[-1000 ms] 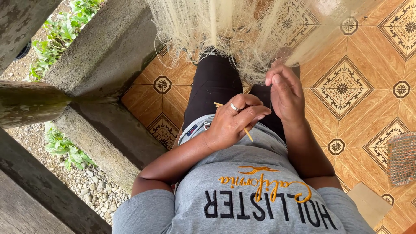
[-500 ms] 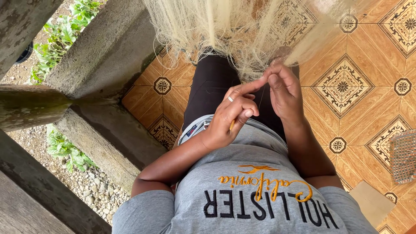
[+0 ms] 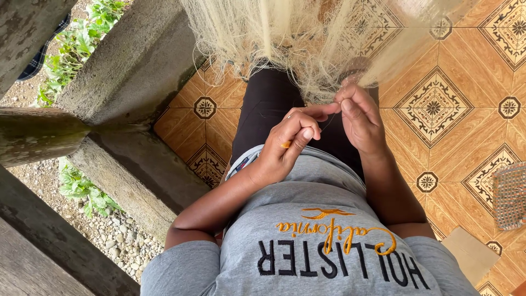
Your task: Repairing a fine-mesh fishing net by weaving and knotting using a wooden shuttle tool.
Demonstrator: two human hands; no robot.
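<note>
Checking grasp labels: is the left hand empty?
No: the left hand is closed around a small yellow-orange tool, its tip showing between the fingers, beside the right hand at the pale net.

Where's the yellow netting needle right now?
In the head view, the yellow needle sits near frame centre, mostly hidden inside the curled left hand, just left of the right hand and below the pale fishing net.

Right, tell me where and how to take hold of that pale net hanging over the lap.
Take the net at its lower edge, where it bunches above the knees, probably best from below, as the right hand does now. The mesh hangs loose, so a fingertip pinch on a few strands suits it. The left hand already holds a small yellow tool.
</note>
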